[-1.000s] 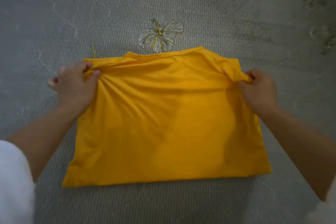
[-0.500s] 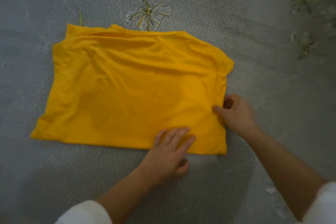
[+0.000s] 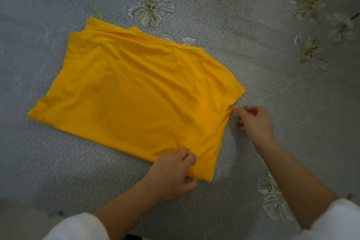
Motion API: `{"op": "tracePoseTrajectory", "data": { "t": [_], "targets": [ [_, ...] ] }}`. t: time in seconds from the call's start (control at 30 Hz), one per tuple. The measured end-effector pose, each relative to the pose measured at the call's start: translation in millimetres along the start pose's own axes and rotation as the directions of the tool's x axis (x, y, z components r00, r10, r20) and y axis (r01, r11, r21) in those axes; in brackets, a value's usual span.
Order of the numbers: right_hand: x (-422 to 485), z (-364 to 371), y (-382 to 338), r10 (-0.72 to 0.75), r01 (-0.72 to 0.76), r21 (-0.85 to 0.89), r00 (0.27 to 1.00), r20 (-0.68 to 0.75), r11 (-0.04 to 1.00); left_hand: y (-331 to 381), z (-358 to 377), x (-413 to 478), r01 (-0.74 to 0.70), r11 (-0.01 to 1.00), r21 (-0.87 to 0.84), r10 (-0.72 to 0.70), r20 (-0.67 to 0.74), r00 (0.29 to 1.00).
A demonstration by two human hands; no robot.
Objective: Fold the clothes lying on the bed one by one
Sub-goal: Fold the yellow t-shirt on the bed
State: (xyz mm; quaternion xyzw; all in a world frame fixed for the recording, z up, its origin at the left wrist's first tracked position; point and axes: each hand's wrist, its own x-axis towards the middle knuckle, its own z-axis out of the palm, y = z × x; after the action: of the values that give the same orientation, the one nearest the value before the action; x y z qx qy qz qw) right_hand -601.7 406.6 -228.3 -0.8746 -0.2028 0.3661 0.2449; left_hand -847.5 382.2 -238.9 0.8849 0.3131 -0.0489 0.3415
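Hands first, nearest me: my left hand (image 3: 175, 173) has curled round the near hem of the half-folded yellow jersey T-shirt (image 3: 136, 93), close to its near right corner, thumb tucked at the edge and fingers on top. Half a second ago that hand lay flat on the cloth, so it has gone from smoothing to gripping. A little farther off, my right hand (image 3: 253, 122) sits at the shirt's right edge with its fingers curled and its fingertips pinching the fabric, which puckers toward them. A second ago the two hands held the shirt's far corners, one at each side; now both work the right end.

Beyond them the shirt lies flat on the grey ribbed bedspread (image 3: 253, 25), skewed so its right end points toward me and its neckline edge faces away. At the far side, a white hibiscus flower print (image 3: 151, 10) shows just past that edge.

I judge the crosswise fold finished and the right end ready to be lifted over to the left.
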Motion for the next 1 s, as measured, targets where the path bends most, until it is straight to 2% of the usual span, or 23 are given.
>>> {"op": "tracePoseTrajectory", "data": {
  "t": [0.07,0.13,0.23,0.33,0.4,0.47,0.53,0.6,0.67,0.73,0.87,1.0],
  "targets": [
    [12,6,-5,0.014,-0.006,0.066,0.992,-0.128,0.998,18,10,6,0.031,1.000,-0.004,-0.031,-0.118,0.993],
    [26,15,-17,-0.007,0.017,0.065,0.990,-0.143,0.998,35,17,17,0.125,0.991,0.043,-0.118,-0.135,0.984],
    [38,28,-37,-0.107,0.103,-0.079,0.993,-0.047,0.992,58,25,35,0.307,0.938,0.163,-0.303,-0.051,0.952],
    [41,35,-50,-0.127,0.136,-0.170,0.990,0.063,0.976,75,33,46,0.391,0.887,0.246,-0.406,0.008,0.914],
    [39,38,-56,-0.138,0.154,-0.136,0.983,0.117,0.979,79,33,49,0.420,0.874,0.243,-0.429,-0.017,0.903],
    [34,39,-61,-0.123,0.127,-0.032,0.986,0.110,0.991,75,21,49,0.406,0.891,0.202,-0.416,0.008,0.909],
    [28,39,-69,-0.046,0.033,0.123,0.994,0.103,0.992,60,11,46,0.428,0.898,0.097,-0.432,0.022,0.902],
    [23,38,-79,0.001,-0.022,0.191,0.994,0.111,0.981,40,7,38,0.437,0.878,-0.197,-0.434,0.061,0.899],
    [21,40,-92,-0.027,0.016,0.182,0.998,0.059,0.983,17,-8,24,0.408,0.769,-0.492,-0.431,0.073,0.899],
    [16,46,-111,-0.098,0.097,0.148,0.995,-0.002,0.984,-6,-30,7,0.370,0.661,-0.652,-0.477,0.015,0.879],
    [2,78,-158,-0.277,0.279,0.062,0.960,-0.032,0.958,-56,-76,-29,0.312,0.404,-0.860,-0.613,-0.002,0.790],
    [-14,132,-211,-0.296,0.296,0.069,0.955,0.000,0.953,-109,-110,-58,0.239,0.305,-0.922,-0.734,-0.068,0.676]
  ]
}}
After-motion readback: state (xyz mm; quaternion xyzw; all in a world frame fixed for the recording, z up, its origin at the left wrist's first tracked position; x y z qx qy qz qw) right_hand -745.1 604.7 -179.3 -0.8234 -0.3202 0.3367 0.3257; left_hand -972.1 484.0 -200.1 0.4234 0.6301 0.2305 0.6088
